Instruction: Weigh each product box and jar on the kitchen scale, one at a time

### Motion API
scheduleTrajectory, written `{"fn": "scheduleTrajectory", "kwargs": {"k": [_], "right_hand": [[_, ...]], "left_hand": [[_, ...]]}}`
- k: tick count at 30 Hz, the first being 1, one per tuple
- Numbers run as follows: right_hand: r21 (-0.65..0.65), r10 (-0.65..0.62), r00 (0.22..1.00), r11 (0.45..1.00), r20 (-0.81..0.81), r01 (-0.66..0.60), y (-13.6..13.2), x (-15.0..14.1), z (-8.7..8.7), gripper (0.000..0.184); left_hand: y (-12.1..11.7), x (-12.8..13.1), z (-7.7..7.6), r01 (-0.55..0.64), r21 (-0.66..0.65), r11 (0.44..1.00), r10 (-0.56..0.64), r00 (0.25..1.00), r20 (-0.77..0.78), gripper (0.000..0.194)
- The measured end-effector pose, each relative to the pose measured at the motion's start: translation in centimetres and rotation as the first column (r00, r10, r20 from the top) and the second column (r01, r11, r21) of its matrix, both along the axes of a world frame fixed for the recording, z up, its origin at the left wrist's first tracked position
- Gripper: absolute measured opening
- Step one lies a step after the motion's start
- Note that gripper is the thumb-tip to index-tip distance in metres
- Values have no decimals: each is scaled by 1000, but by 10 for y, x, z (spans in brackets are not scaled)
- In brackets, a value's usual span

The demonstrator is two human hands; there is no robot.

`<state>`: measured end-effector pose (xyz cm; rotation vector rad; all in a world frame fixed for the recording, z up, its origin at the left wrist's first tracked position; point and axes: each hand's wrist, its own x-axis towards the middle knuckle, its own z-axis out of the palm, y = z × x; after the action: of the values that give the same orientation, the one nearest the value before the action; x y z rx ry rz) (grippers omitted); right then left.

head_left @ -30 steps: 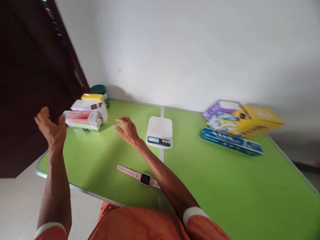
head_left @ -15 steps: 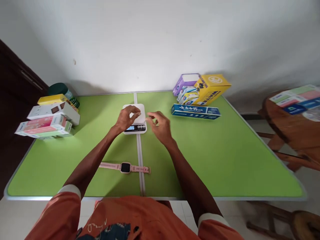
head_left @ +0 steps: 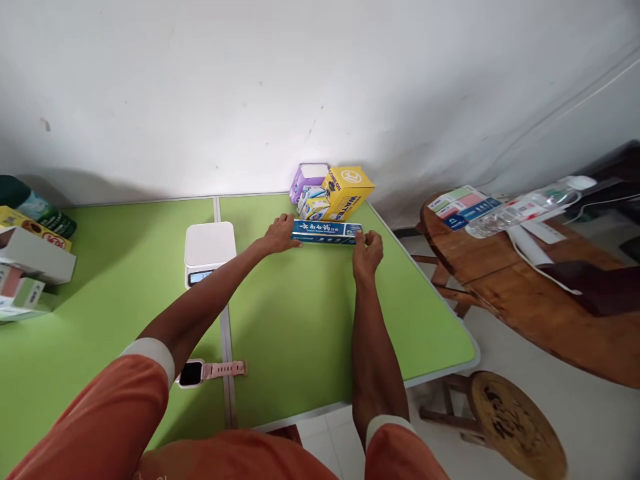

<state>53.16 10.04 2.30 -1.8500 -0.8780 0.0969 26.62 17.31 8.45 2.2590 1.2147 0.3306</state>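
Note:
A long blue toothpaste box (head_left: pixel 326 230) lies at the back right of the green table, in front of a yellow box. At its left end is my left hand (head_left: pixel 281 235), closed on it with the thumb at the near side. My right hand (head_left: pixel 367 255) pinches the right end of the same box. Left of my hands stands a white kitchen scale (head_left: pixel 209 245) with a bare platform. My left forearm hides part of its lit display. A pink smartwatch (head_left: pixel 192 374) lies near the front, its left strap covered by my arm.
Behind the toothpaste box stand a yellow box (head_left: pixel 349 190), a purple pack (head_left: pixel 309 179) and small packets. Several boxes and a dark green container (head_left: pixel 30 203) sit at the far left. A wooden table (head_left: pixel 505 280) with a plastic bottle (head_left: pixel 533 208) and a stool (head_left: pixel 517 423) are at right.
The view has swung to the right. Both hands have left the scale, moved right, and taken hold of the two ends of the toothpaste box.

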Motion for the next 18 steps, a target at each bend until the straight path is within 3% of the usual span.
{"fn": "scheduleTrajectory", "kwargs": {"k": [3, 8, 13, 18], "right_hand": [[-16, 8, 1000, 1000, -30, -8, 7, -3, -4, 67], [-73, 6, 999, 997, -52, -10, 4, -6, -6, 63], [-46, 30, 998, 998, -61, -33, -17, -3, -4, 55], [-52, 25, 987, 998, -156, -33, -47, -7, 11, 60]], "left_hand": [[2, 8, -6, -18, -9, 1000, 18, 1000, -1, 85], [4, 10, -13, -56, 14, 998, 55, 998, 26, 60], [-5, 2, -13, -31, 17, 999, 31, 999, 32, 51], [-30, -17, -5, 19, 57, 998, -25, 993, 116, 47]]}}
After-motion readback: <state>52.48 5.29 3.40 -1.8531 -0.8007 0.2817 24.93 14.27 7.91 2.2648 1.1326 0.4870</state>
